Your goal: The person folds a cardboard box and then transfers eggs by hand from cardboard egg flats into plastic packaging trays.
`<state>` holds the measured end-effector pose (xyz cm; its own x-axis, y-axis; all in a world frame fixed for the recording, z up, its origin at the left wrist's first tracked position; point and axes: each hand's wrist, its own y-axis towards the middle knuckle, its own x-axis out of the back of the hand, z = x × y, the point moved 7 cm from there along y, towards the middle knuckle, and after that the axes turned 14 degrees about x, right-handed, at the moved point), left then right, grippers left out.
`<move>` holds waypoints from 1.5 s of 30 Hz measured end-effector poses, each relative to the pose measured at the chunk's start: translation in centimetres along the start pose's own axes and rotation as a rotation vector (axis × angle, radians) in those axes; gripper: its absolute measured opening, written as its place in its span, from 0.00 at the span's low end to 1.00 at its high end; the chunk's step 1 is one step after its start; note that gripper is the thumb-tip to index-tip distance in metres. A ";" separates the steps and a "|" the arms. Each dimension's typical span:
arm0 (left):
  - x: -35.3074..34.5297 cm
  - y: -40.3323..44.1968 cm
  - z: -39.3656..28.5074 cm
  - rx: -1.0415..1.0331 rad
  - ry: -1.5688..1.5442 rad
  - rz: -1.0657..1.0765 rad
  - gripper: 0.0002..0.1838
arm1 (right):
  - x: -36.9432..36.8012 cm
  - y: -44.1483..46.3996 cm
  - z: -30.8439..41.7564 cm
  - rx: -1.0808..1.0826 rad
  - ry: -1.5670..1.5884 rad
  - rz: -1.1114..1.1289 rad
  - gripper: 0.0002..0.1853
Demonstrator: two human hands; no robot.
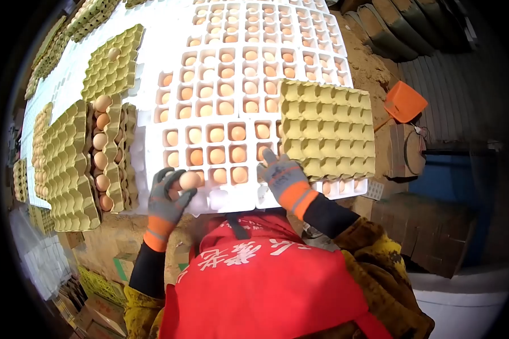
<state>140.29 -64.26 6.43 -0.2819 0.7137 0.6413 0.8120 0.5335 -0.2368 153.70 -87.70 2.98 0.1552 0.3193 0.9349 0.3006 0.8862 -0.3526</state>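
My left hand, in a grey and orange glove, grips a brown egg between thumb and fingers at the front left of a white foam egg tray. Eggs fill most of the visible square cells of that tray. My right hand, gloved alike, reaches over the neighbouring foam tray with its fingers stretched out and apart. Its fingertips are beside an egg in a cell. An upturned or bare yellowish pulp egg tray rests over the foam tray, close against my right hand.
More foam trays with eggs extend to the back. Stacked pulp trays stand at the left with eggs between them; another pulp tray lies behind. An orange dustpan and cardboard boxes are at the right.
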 end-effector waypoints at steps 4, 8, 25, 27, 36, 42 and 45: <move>-2.1 -2.8 -0.7 -0.063 -0.029 0.160 0.28 | 3.5 -4.4 1.5 -0.167 0.639 -0.390 0.18; -7.3 -3.8 -3.7 -0.237 0.225 0.262 0.29 | -2.0 -6.0 3.2 -0.311 1.000 -0.677 0.18; -4.7 -4.0 0.6 -0.251 -0.319 0.206 0.29 | -4.3 -6.6 6.0 -0.391 1.968 -0.939 0.21; -4.5 -4.4 1.7 -0.382 -0.259 0.125 0.27 | -3.2 -5.0 6.7 -0.306 2.119 -0.850 0.21; -2.4 -6.6 4.4 -0.408 0.208 -0.086 0.34 | 1.2 2.7 8.2 -0.148 1.655 -0.661 0.20; 1.3 -8.2 8.2 -0.196 0.089 -0.308 0.40 | 3.1 7.1 15.5 0.463 0.931 -0.588 0.26; 1.6 -8.4 9.0 -0.116 0.066 -0.365 0.40 | 4.4 9.5 16.8 0.523 0.716 -0.796 0.21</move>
<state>128.43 -63.53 2.85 -0.5330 0.4536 0.7142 0.7177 0.6895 0.0977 141.40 -72.20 4.48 0.6390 -0.4953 0.5886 0.1563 0.8328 0.5311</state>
